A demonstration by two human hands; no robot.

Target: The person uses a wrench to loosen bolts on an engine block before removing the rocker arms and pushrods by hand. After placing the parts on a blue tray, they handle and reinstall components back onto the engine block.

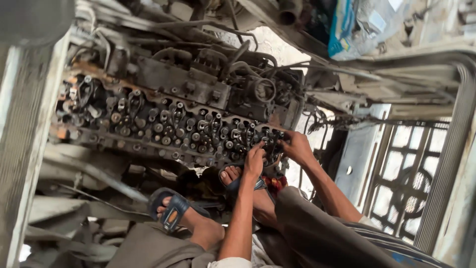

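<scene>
While both hands pinch its end valve parts, the engine head looks grimy, oily, uncovered.

The single head-worn view looks steeply down past the person's own knees and blue-strapped sandals onto a long, grimy, dark metal engine head studded with springs and bolts. It is tilted, so the engine runs slantwise across the frame. It stands at arm's length, with the left hand and right hand low of centre, fingertips on the engine's right end.
</scene>
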